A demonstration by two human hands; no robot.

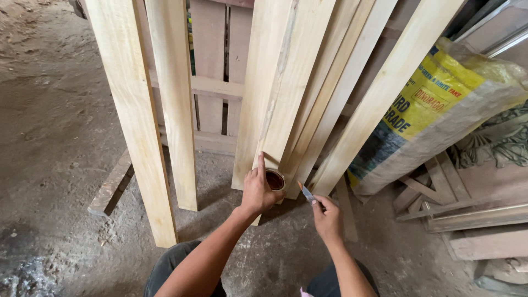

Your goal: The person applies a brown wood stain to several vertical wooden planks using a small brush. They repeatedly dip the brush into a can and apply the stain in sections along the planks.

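At the far left lies a dusty concrete floor (49, 126), and a short flat piece of wood (111, 186) rests on it near the base of the leaning timber. Two pale planks (135, 121) stand upright and lean back, their lower ends on the floor. Behind them shows a reddish wooden pallet (212, 66) with a pale cross rail.

Next comes a wider plank (275, 82) with a rough dark seam running down its face. The left hand (257, 191) sits at the foot of this plank, its fingers wrapped around a small round tin (275, 180) filled with dark reddish-brown paste, while the forefinger points up and rests against the wood. The tin is held just in front of the plank's lower end, close above the floor.

Just right of the tin, the right hand (326, 215) pinches the handle of a small putty knife (307, 193), whose narrow blade points up and left toward the tin without touching it. Both forearms reach in from the bottom edge, over dark trousers.

Further right, several more pale planks (379, 99) lean at a slant. Beside them a yellow and green sack (434, 104) leans back, and at the far right loose boards and metal strips (473, 214) lie stacked on the floor.
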